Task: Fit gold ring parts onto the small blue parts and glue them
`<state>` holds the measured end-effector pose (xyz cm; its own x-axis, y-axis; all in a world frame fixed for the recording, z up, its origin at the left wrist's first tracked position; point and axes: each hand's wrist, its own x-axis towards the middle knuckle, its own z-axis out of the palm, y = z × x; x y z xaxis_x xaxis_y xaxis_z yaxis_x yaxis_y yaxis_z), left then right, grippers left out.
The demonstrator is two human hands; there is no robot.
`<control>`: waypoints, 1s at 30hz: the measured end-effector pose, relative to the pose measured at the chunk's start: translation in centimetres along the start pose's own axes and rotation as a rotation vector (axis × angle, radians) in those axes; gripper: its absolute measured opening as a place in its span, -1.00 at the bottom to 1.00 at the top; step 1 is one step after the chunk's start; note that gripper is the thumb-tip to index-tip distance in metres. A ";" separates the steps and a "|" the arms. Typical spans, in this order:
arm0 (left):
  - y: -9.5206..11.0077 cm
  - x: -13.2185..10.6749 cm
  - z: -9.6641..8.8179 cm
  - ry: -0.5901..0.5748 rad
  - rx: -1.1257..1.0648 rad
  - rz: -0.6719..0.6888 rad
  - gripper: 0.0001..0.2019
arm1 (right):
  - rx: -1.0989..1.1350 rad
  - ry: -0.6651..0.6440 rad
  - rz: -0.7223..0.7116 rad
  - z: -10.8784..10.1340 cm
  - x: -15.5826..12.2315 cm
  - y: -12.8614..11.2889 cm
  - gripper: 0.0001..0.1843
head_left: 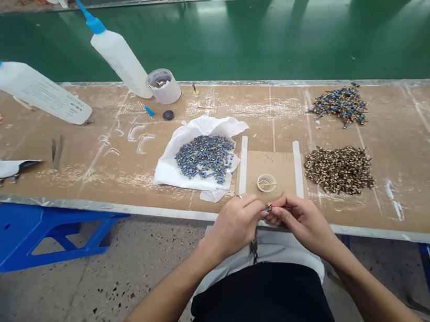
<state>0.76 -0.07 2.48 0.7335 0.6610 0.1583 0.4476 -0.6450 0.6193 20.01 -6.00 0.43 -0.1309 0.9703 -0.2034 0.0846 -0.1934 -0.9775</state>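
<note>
My left hand [239,220] and my right hand [301,218] meet at the table's front edge, fingertips pinched together. Between them is a small blue-and-gold piece [269,207], mostly covered by the fingers. Just beyond lies a small clear round dish [266,183] with a thin wire-like thing across it, on a cardboard sheet [274,161] taped at both sides. Left of that, a heap of small blue pieces with yellowish ends [204,157] rests on crumpled white paper [165,171]. To the right is a pile of dark-and-gold ring-shaped pieces [339,170].
Behind that pile is a heap of joined blue-and-gold pieces [340,106]. Two bottles with blue nozzles, one nearer [39,91] and one farther [120,62], lean at the left. A tape roll [164,87] stands beside them. A green belt [263,44] runs behind; a blue stool [29,227] stands below.
</note>
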 end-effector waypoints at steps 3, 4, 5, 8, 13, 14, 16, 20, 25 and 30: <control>-0.1 0.1 0.0 0.005 0.044 0.010 -0.74 | 0.047 0.017 -0.005 -0.2 -0.1 0.0 -0.71; -0.1 0.1 0.0 0.007 0.064 0.020 -0.74 | 0.049 0.021 -0.006 -0.2 -0.1 0.1 -0.71; -0.2 0.1 0.1 0.007 0.086 0.034 -0.74 | 0.046 0.024 -0.006 -0.1 -0.2 0.1 -0.72; -0.2 0.2 0.2 0.004 0.144 0.066 -0.74 | 0.025 0.041 -0.019 0.0 -0.2 0.2 -0.72; -0.1 0.4 0.0 -0.033 0.154 0.083 -0.74 | 0.024 0.098 -0.066 0.3 -0.3 0.4 -0.76; -0.1 0.5 0.0 -0.039 0.146 0.087 -0.74 | 0.030 0.108 -0.073 0.4 -0.3 0.4 -0.77; -0.1 0.6 0.0 -0.037 0.131 0.088 -0.75 | 0.044 0.123 -0.079 0.5 -0.4 0.5 -0.80; -0.1 0.8 0.3 -0.008 0.111 0.077 -0.75 | 0.044 0.128 -0.075 0.5 -0.4 0.3 -0.80; -0.4 0.7 0.9 0.000 0.126 0.091 -0.67 | -0.016 0.093 -0.069 0.3 -0.4 0.4 -0.76; -0.9 0.4 1.5 0.011 0.148 0.124 -0.66 | -0.173 0.032 -0.091 0.1 -0.2 0.4 -0.75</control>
<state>1.39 0.26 0.83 0.7822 0.5768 0.2355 0.4250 -0.7704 0.4752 19.98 -6.33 0.04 -0.1149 0.9872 -0.1105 0.2424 -0.0800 -0.9669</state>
